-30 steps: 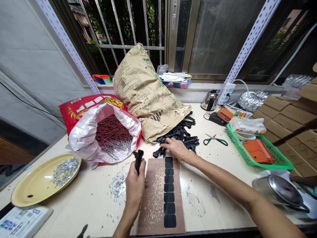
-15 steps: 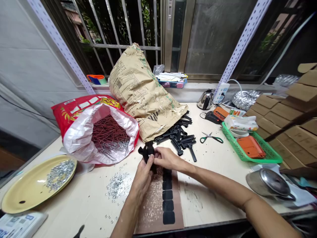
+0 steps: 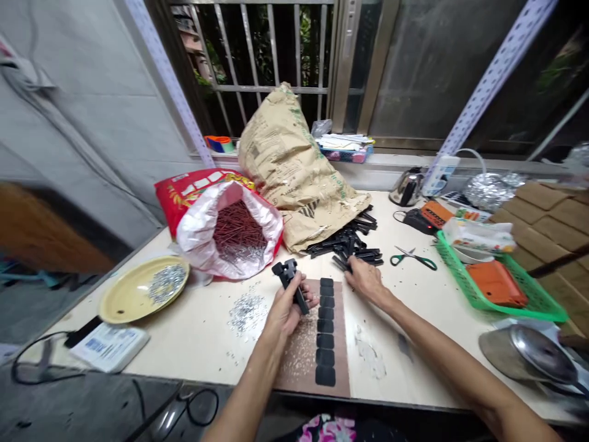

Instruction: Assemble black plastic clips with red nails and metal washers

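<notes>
My left hand (image 3: 288, 307) is closed around black plastic parts (image 3: 291, 279), long-stemmed with a wider head, held above the brown mat (image 3: 299, 362). My right hand (image 3: 367, 279) reaches to the near edge of a pile of black plastic parts (image 3: 352, 236). Its bent fingers pinch at one black plastic part (image 3: 339, 263) there; the fingertips are partly hidden. A column of black rounded-square pads (image 3: 326, 341) lies on the mat. Left of the mat, small shiny metal pieces (image 3: 247, 313) are scattered over the table.
A red-and-white sack (image 3: 197, 239) holds dark red screw-like rods, beside a large brown paper sack (image 3: 294, 166). At left lies a yellow dish (image 3: 122, 301) with metal pieces. To the right are scissors (image 3: 414, 259), a green basket (image 3: 501, 288), a lidded metal pot (image 3: 524, 356) and cardboard boxes (image 3: 543, 221).
My right hand has left my left hand and moved right to the pile of black parts. My left hand keeps its black parts, now tilted. The view has swung left.
</notes>
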`<state>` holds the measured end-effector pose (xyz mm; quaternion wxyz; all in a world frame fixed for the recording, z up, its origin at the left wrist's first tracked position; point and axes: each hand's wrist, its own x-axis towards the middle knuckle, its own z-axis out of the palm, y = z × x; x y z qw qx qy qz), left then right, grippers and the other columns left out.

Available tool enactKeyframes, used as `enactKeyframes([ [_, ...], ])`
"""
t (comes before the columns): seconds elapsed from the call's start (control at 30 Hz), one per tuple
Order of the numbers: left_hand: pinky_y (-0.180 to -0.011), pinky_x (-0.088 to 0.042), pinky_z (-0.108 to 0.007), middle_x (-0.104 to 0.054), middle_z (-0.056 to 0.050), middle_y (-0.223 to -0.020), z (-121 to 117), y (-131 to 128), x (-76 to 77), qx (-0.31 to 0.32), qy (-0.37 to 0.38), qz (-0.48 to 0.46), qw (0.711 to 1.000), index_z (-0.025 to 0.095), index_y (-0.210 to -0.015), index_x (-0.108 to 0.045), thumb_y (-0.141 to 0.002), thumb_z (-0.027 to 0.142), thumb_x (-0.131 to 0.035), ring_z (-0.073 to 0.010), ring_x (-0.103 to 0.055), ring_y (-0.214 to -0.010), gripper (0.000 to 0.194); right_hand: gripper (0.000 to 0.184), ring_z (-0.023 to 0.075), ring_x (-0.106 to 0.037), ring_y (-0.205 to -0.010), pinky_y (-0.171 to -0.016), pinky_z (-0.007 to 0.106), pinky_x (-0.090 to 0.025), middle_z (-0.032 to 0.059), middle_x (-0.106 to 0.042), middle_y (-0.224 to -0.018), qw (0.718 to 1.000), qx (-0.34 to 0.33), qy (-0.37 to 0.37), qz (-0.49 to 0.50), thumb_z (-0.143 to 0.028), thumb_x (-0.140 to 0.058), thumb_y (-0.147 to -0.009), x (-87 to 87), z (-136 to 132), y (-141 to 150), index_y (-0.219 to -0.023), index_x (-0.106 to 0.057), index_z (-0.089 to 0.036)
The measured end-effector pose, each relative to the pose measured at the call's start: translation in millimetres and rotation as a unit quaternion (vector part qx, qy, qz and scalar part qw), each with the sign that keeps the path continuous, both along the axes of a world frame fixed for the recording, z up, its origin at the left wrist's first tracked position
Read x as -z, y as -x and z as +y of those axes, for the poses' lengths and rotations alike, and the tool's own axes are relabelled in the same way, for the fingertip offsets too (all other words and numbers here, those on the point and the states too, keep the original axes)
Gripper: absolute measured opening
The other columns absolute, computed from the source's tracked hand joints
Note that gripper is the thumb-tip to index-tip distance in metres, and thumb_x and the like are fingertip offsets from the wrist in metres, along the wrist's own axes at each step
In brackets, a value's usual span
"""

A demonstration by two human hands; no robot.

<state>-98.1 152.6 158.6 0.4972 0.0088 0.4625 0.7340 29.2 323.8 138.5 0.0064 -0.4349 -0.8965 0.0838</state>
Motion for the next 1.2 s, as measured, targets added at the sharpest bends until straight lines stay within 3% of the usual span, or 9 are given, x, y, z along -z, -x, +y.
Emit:
enactKeyframes([
  [0.1,-0.047,-0.048,-0.024,-0.061,-0.002,-0.064,-2.0,-2.7,-1.1,-0.021,0.014,0.111,0.993,0.013,-0.087,-0.058,-0.076,0.045,-0.065,-0.0112,-0.054,-0.049,0.035,0.022,0.0237,-0.056,-0.093,-0.069,0.029,-0.041,0.0092,-0.060,-0.099,0.995,-0.048,-0.073,0.042,-0.027,-0.047,-0.089,-18.5,-5.3,-6.4,-0.105,-0.060,-0.020],
  [0.23,-0.072,-0.050,-0.027,-0.068,-0.008,-0.087,-7.0,-1.2,-4.5,-0.019,0.042,0.347,0.937,0.012,-0.088,-0.064,-0.074,0.046,-0.067,-0.0186,-0.063,-0.080,0.036,0.015,0.0232,-0.050,-0.094,-0.077,0.033,-0.043,0.0072,-0.059,-0.092,0.929,-0.338,-0.105,0.107,-0.025,-0.053,-0.087,-51.5,-25.5,-3.5,-0.097,-0.064,-0.022],
  [0.37,-0.080,-0.049,-0.030,-0.068,-0.007,-0.091,-19.1,1.1,-12.0,0.074,-0.019,0.329,0.941,0.013,-0.094,-0.066,-0.074,0.038,-0.069,-0.0207,-0.063,-0.086,0.032,0.017,0.0192,-0.051,-0.098,-0.085,0.032,-0.044,0.0072,-0.057,-0.103,0.868,-0.456,-0.017,0.195,-0.014,-0.050,-0.087,-63.3,-50.5,16.8,-0.102,-0.055,-0.019],
  [0.5,-0.062,-0.052,-0.030,-0.062,-0.004,-0.068,-32.1,2.9,-7.4,0.160,-0.065,0.187,0.967,0.010,-0.092,-0.064,-0.067,0.028,-0.076,-0.0127,-0.056,-0.055,0.033,0.036,0.0182,-0.054,-0.103,-0.085,0.031,-0.047,0.0092,-0.051,-0.118,0.865,-0.393,0.072,0.303,-0.022,-0.060,-0.082,-56.3,-62.0,31.2,-0.115,-0.045,-0.019],
  [0.63,-0.051,-0.050,-0.023,-0.055,0.000,-0.064,-36.9,13.2,2.6,0.049,-0.059,0.017,0.997,0.011,-0.079,-0.060,-0.067,0.017,-0.075,-0.0081,-0.050,-0.050,0.021,0.029,0.0142,-0.061,-0.080,-0.069,0.026,-0.048,0.0062,-0.060,-0.104,0.911,-0.199,0.087,0.351,-0.031,-0.052,-0.087,-46.9,-45.5,19.7,-0.114,-0.049,-0.019],
  [0.73,-0.044,-0.044,-0.014,-0.051,0.000,-0.065,-35.6,24.0,3.4,-0.004,-0.086,-0.117,0.989,0.010,-0.075,-0.056,-0.075,0.010,-0.065,-0.0050,-0.048,-0.050,0.009,0.023,0.0124,-0.061,-0.072,-0.067,0.023,-0.044,0.0024,-0.065,-0.085,0.968,-0.072,0.057,0.236,-0.033,-0.040,-0.093,-33.6,-19.2,2.6,-0.094,-0.058,-0.018],
  [0.83,-0.056,-0.053,-0.019,-0.051,-0.002,-0.068,-29.9,24.5,0.2,-0.025,-0.110,-0.190,0.975,0.010,-0.078,-0.056,-0.082,0.009,-0.057,-0.0068,-0.052,-0.056,0.004,0.022,0.0155,-0.064,-0.077,-0.068,0.024,-0.042,0.0031,-0.067,-0.081,0.994,-0.006,0.038,0.099,-0.035,-0.047,-0.091,-11.6,-1.5,-2.2,-0.090,-0.061,-0.018],
  [1.0,-0.050,-0.050,-0.019,-0.050,0.000,-0.062,-21.4,5.5,-2.7,0.005,-0.107,-0.164,0.981,0.009,-0.078,-0.057,-0.078,0.006,-0.062,-0.0067,-0.049,-0.052,0.006,0.028,0.0245,-0.063,-0.091,-0.072,0.031,-0.042,0.0133,-0.063,-0.104,0.997,0.070,-0.033,0.024,-0.036,-0.051,-0.089,22.6,0.6,19.2,-0.107,-0.054,-0.014],
  [1.2,-0.063,-0.059,-0.033,-0.062,-0.004,-0.074,-31.6,3.0,1.1,-0.038,-0.061,-0.033,0.997,0.011,-0.083,-0.061,-0.067,0.017,-0.077,-0.0135,-0.060,-0.064,0.023,0.025,0.0256,-0.063,-0.087,-0.067,0.033,-0.042,0.0153,-0.057,-0.107,0.995,0.063,-0.074,-0.031,-0.031,-0.041,-0.093,29.8,12.9,29.0,-0.109,-0.053,-0.015],
])
